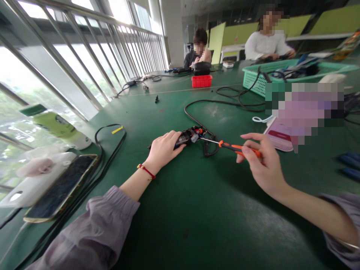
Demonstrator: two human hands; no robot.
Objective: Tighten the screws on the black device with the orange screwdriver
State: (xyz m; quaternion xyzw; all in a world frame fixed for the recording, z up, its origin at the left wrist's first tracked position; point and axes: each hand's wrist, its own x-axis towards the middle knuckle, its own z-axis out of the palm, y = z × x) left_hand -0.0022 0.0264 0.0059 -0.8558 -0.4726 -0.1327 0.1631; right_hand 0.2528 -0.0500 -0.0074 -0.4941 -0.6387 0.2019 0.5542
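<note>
My left hand [165,148] is closed over a small black electrical device [194,134] and presses it to the green table. The device's right end shows red and grey parts and wires; my fingers hide the rest. In my right hand [263,161] is a screwdriver [233,146] with an orange and black handle, gripped between thumb and fingers. Its thin metal shaft points left, and the tip is at the device's exposed end; whether it sits on a screw I cannot tell. A black cable [197,122] lies behind the device, with a dark loop beside it.
On the left lie a phone [63,187], a black cable [111,152] and a green-capped bottle [56,125] by the railing. A red basket [201,81] and a green basket [254,80] of tools stand farther back. Two people sit across the table [180,225].
</note>
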